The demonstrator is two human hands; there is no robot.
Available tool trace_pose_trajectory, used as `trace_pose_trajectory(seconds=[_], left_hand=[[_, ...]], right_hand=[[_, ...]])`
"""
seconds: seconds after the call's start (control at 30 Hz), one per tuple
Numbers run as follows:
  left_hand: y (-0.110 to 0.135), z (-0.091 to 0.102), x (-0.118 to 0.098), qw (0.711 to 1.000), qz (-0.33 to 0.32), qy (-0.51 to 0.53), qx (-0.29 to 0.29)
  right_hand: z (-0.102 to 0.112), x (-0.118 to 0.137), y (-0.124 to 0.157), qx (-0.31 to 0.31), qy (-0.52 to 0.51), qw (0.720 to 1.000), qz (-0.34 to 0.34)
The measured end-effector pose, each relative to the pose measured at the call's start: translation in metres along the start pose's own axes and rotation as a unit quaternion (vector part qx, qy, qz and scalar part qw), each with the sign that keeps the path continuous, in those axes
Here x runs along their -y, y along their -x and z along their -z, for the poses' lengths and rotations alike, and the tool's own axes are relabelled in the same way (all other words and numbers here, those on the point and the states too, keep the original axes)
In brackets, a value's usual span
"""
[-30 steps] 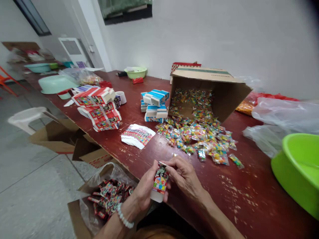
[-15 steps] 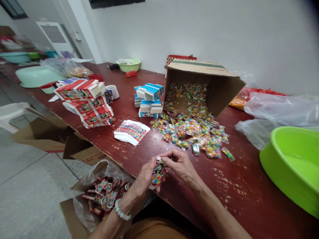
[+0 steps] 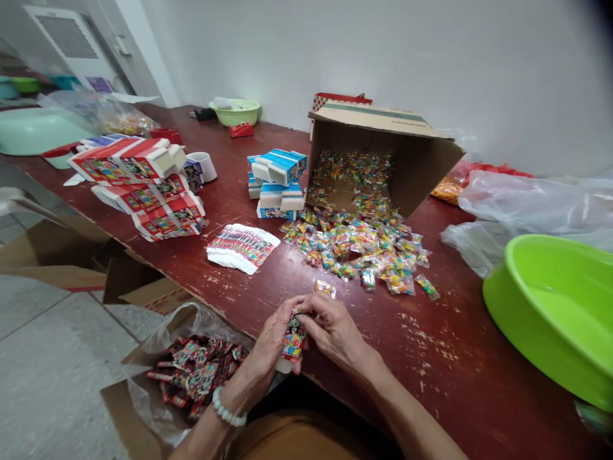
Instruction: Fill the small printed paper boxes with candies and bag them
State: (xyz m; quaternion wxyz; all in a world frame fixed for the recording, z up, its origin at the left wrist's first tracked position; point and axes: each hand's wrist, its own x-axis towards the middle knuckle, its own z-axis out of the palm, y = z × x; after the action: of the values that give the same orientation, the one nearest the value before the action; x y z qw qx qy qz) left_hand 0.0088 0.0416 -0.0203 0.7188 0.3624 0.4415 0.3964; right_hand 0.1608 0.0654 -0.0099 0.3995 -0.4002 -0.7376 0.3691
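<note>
Both my hands hold one small printed carton [image 3: 293, 342] upright at the near edge of the red wooden table [image 3: 431, 364]. My left hand [image 3: 272, 342], with a white bead bracelet at the wrist, grips the carton's side. My right hand [image 3: 330, 329] pinches its top end, fingers closed. One candy packet [image 3: 325, 289] lies just beyond my fingers. A pile of small candy packets [image 3: 364, 246] spills from a tipped cardboard box [image 3: 383, 153]. A fan of flat printed cartons [image 3: 242, 247] lies to the left of the pile.
Red and white carton bundles [image 3: 143, 191] and blue carton bundles [image 3: 278, 185] stand further back. A green basin [image 3: 555, 313] sits at the right beside clear plastic bags [image 3: 517, 211]. Below the table edge, a bag-lined cardboard box [image 3: 191, 377] holds filled cartons.
My hands stayed on the small carton while my right fingers closed down over its top end. The view swung to the right and slightly down.
</note>
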Motion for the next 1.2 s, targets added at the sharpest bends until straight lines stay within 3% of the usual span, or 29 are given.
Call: trace_pose_trajectory(seconds=[0.1,0.17,0.23,0.3,0.4,0.47,0.57,0.63,0.7,0.83,1.0,1.2], left_hand=[[-0.001,-0.002,-0.001,0.998,0.005,0.065,-0.010],[-0.005,0.003,-0.006,0.994,0.002,0.107,-0.028],[-0.011,0.013,-0.013,0.990,-0.013,0.127,-0.058],[-0.017,0.026,-0.016,0.987,-0.028,0.127,-0.090],[-0.022,0.044,-0.016,0.983,-0.060,0.082,-0.154],[-0.023,0.051,-0.016,0.980,-0.085,0.034,-0.175],[-0.022,0.055,-0.019,0.982,-0.085,0.001,-0.171],[-0.021,0.053,-0.022,0.978,-0.081,0.005,-0.190],[-0.021,0.050,-0.023,0.975,-0.083,0.031,-0.203],[-0.018,0.043,-0.022,0.978,-0.054,0.116,-0.167],[-0.006,0.034,-0.019,0.974,-0.030,0.181,-0.136],[-0.004,0.030,-0.009,0.992,-0.051,0.105,-0.042]], right_hand=[[0.002,-0.013,-0.004,-0.009,0.045,0.999,-0.012],[0.006,-0.027,-0.008,-0.057,0.092,0.994,-0.036],[0.010,-0.043,-0.010,-0.107,0.201,0.971,-0.068],[0.012,-0.057,-0.010,-0.117,0.302,0.941,-0.103],[0.016,-0.071,-0.008,-0.105,0.334,0.928,-0.130],[0.020,-0.072,-0.007,-0.106,0.279,0.943,-0.148],[0.019,-0.060,-0.006,-0.096,0.063,0.972,-0.203],[0.011,-0.045,-0.003,-0.071,-0.105,0.967,-0.221],[0.000,-0.031,0.001,-0.051,-0.178,0.960,-0.211],[-0.010,-0.015,0.005,-0.083,-0.029,0.985,-0.149],[0.006,-0.007,0.004,-0.083,0.101,0.989,-0.065],[0.015,0.001,-0.001,-0.012,0.109,0.994,-0.029]])
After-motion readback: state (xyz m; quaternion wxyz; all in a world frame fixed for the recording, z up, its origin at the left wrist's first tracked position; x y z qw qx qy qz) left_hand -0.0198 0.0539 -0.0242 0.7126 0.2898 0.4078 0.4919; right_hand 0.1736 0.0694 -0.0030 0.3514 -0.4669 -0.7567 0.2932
